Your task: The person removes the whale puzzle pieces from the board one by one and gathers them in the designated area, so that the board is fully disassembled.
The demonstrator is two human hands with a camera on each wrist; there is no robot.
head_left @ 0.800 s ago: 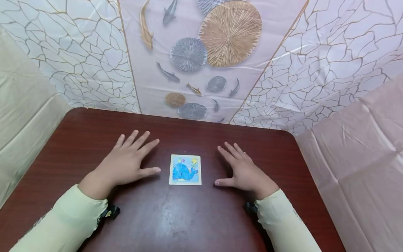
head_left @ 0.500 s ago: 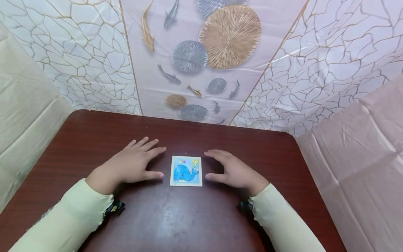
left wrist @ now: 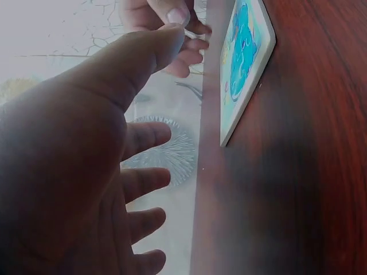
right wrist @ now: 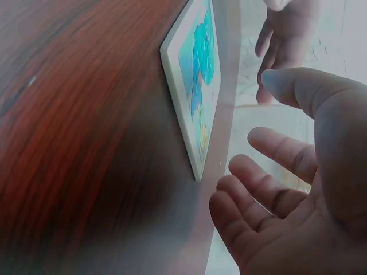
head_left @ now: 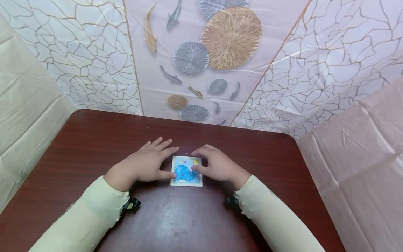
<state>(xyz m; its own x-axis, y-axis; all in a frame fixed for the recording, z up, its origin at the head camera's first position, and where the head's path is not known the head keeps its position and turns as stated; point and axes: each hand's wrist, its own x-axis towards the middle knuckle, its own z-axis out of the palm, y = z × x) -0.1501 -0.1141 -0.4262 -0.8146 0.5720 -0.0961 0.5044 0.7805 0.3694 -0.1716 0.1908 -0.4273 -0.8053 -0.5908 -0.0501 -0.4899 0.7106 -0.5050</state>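
A small square picture puzzle (head_left: 186, 181) with a pale frame and a blue whale lies flat on the dark red-brown table (head_left: 176, 217). From the left, my left hand (head_left: 143, 164) hovers with fingers spread, its thumb over the puzzle's left edge. On the other side my right hand (head_left: 220, 166) hangs over the right edge, fingers slightly bent. Both wrist views show a gap between the hands and the puzzle (left wrist: 243, 57); neither hand holds anything. In the right wrist view the puzzle (right wrist: 198, 74) lies beyond the thumb and fingertips.
A patterned cloth (head_left: 192, 56) with fish and round shapes hangs behind the table's far edge. Pale cloth walls, left (head_left: 28, 115) and right (head_left: 355, 157), flank the table. Both forearms wear pale sleeves with dark bands at the wrists.
Both hands have moved inward from either side of the puzzle until their thumbs overlap its edges in the head view. The right fingers have bent more. The puzzle stays in place.
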